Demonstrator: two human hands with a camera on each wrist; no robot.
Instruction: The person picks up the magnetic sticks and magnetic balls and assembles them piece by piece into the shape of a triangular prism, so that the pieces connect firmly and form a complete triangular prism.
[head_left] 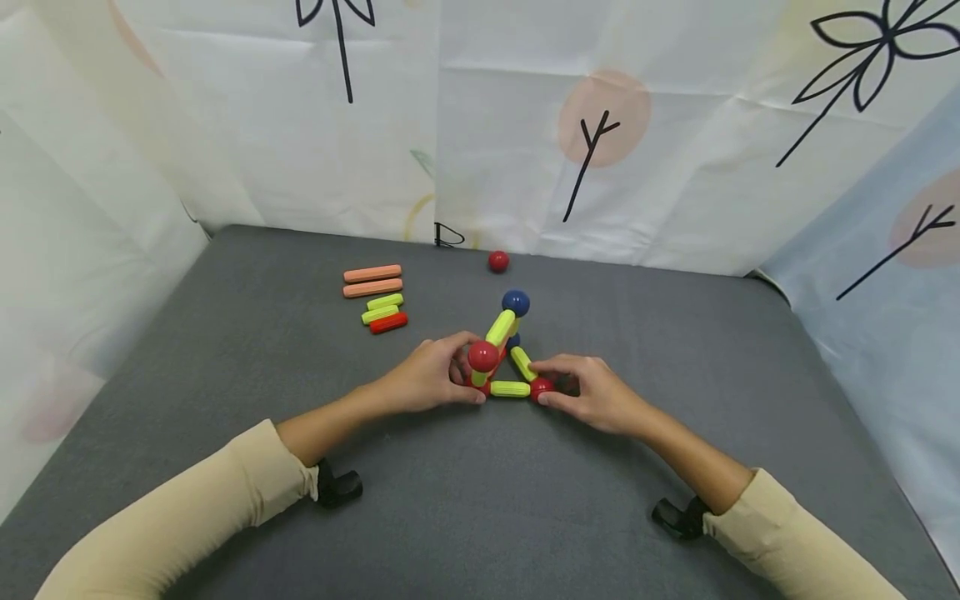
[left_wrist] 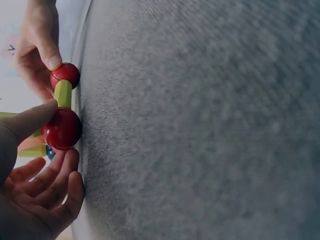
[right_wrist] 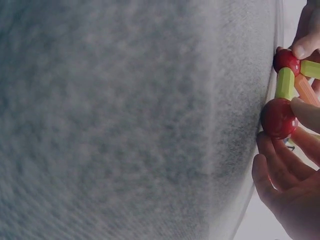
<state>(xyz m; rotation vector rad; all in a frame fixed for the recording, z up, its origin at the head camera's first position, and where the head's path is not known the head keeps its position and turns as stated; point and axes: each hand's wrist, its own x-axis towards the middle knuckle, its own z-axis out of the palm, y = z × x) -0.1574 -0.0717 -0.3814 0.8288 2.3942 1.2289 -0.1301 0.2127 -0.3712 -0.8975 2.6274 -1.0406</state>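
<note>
A frame of magnetic rods and balls stands in the middle of the table in the head view. My left hand (head_left: pixel 420 375) grips its lower left red ball (left_wrist: pixel 63 129), thumb on one side and fingers on the other. The right hand (head_left: pixel 603 396) pinches the right red ball (head_left: pixel 542 389) between thumb and fingers. A yellow-green rod (head_left: pixel 510 389) joins these two balls, and another yellow-green rod (head_left: pixel 522 363) runs back from the right one. Above the left hand sit an upper red ball (head_left: pixel 483 357) and, farther back, a blue ball (head_left: pixel 516 302), joined by a slanting yellow-green rod (head_left: pixel 501 327).
Left of the frame lie two orange rods (head_left: pixel 372 287), two yellow-green rods (head_left: pixel 385 302) and a red rod (head_left: pixel 388 322). A loose red ball (head_left: pixel 498 262) rests near the back edge of the grey table (head_left: pixel 480 517). Patterned white cloth (head_left: pixel 510 150) hangs behind it.
</note>
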